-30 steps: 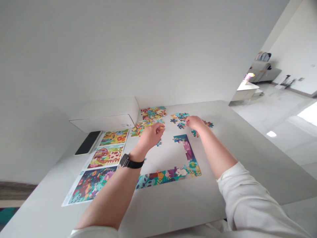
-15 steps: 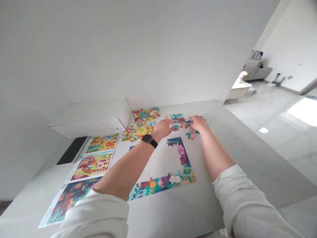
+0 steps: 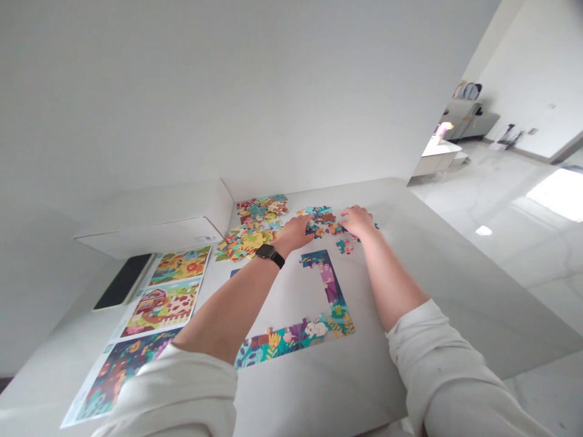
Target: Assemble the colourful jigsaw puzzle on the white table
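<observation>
My left hand [image 3: 296, 233], with a dark watch [image 3: 268, 253] on its wrist, is at the left edge of a loose heap of dark-toned puzzle pieces [image 3: 324, 226]. Its fingers are stretched out towards the heap, and no piece shows in them. On the heap's right side my right hand [image 3: 357, 220] rests with fingers slightly bent and apart, touching or just over the pieces. One stray piece [image 3: 345, 246] lies below it. Nearer me is a partly joined puzzle border [image 3: 336, 297], with purple animals, a white rabbit and plants; my left forearm hides part of it.
Yellow and multicoloured pieces [image 3: 248, 240] are heaped left of my left hand. A printed picture sheet [image 3: 159, 308] lies at the left, beside a dark flat phone-like object [image 3: 124, 282]. A white box [image 3: 150, 220] stands against the wall. The table's right edge borders a shiny floor.
The view has shifted slightly, moving the table things a little left in the picture. My left hand's fingers look straighter over the heap; my right hand stays at its right side.
</observation>
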{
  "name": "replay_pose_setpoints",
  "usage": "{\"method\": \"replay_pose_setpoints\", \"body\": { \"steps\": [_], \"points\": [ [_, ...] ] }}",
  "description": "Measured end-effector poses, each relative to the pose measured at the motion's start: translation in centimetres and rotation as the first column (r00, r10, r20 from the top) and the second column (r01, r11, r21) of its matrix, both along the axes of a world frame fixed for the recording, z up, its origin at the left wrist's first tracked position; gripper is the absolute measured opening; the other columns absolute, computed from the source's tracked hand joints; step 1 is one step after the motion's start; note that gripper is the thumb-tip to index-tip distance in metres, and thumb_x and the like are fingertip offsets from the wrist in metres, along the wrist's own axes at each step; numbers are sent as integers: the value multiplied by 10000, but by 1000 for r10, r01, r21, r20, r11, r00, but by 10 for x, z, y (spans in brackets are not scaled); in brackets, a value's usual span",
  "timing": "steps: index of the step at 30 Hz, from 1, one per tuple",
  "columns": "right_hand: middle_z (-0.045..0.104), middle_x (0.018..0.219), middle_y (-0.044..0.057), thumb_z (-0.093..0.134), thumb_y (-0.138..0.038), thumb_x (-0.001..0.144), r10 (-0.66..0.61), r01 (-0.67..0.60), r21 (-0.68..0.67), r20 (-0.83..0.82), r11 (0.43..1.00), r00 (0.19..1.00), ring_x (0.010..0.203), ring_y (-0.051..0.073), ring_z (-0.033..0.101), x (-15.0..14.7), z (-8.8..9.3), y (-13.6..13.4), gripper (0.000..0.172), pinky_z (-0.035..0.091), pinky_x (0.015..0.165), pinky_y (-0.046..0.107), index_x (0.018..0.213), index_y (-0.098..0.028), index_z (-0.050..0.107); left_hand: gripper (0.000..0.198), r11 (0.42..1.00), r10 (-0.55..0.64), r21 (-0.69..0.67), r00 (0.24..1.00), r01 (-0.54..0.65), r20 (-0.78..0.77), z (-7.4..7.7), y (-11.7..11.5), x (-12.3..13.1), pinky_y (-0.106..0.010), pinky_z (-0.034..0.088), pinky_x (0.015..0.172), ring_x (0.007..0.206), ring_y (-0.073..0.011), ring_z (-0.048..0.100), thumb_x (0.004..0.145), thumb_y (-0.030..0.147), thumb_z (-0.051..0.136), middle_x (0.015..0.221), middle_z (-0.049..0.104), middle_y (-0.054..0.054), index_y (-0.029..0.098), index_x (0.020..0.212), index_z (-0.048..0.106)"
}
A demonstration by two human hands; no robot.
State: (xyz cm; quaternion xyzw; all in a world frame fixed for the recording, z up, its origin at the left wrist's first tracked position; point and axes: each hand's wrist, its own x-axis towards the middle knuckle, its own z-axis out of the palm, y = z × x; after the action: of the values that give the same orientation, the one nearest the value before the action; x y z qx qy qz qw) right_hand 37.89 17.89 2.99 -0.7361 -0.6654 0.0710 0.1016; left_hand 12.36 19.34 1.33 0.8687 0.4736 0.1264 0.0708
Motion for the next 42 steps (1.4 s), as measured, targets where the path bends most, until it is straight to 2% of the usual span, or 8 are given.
{"method": "replay_pose_setpoints", "body": {
  "steps": [6,11,15,24,29,33,38,42],
  "points": [
    [656,1459,168,803,-591,900,116,-115,-80,4,990,993,1365,415,602,-12,-2,-5,558,483,1127,544,1374,-298,765,665,998,63,-2,998,-63,-6,1,2,-22,-462,490,1185,1371,-350,626,901,235,655,1489,666,-170,185,1556,554],
    [675,1403,164,850,-564,855,97,-94,-82,26,992,995,1327,409,617,-11,3,-7,494,500,1099,533,1275,-309,806,638,997,65,-30,998,-66,-23,0,6,-30,-427,486,1191,1371,-322,636,921,317,675,1481,679,-141,212,1540,562],
    [681,1393,167,851,-602,838,51,-46,-130,30,990,998,1307,413,626,-7,8,-6,515,517,1069,521,1247,-292,816,574,996,83,-30,997,-82,8,0,12,-29,-446,463,1216,1409,-333,609,985,411,634,1491,660,-183,156,1496,584],
    [689,1404,144,614,-410,1040,48,-39,165,-46,986,998,1320,350,615,-17,-9,0,341,486,1100,480,1308,-251,750,537,977,210,-62,975,-205,71,-4,41,-18,-483,469,1210,1422,-345,602,964,304,694,1488,648,-233,149,1467,584],
    [706,1390,142,562,-343,1054,86,-68,236,-66,969,994,1298,343,614,-21,-19,2,319,476,1090,476,1287,-235,751,614,981,178,-95,981,-171,72,-2,58,-5,-436,468,1223,1431,-332,607,937,340,721,1520,635,-225,130,1497,581],
    [723,1363,134,529,-304,1063,88,-64,281,-75,958,993,1283,329,622,-23,-21,2,318,468,1093,456,1278,-229,751,662,992,79,-102,996,-76,31,1,69,10,-407,453,1250,1474,-317,585,926,358,727,1581,621,-178,162,1541,582],
    [728,1355,135,535,-299,1059,62,-38,265,-83,964,995,1272,334,622,-23,-21,3,311,469,1081,459,1264,-242,762,468,997,7,-83,1000,-9,-20,3,75,27,-408,509,1195,1340,-326,688,893,305,754,1408,750,-129,224,1354,754],
    [729,1358,121,564,-341,1055,89,-68,240,-78,968,993,1281,337,620,-24,-22,2,311,473,1087,470,1276,-256,766,471,992,-95,-84,995,92,-32,8,70,31,-403,548,1144,1272,-326,722,839,252,792,1326,780,-123,226,1309,779]
  ]
}}
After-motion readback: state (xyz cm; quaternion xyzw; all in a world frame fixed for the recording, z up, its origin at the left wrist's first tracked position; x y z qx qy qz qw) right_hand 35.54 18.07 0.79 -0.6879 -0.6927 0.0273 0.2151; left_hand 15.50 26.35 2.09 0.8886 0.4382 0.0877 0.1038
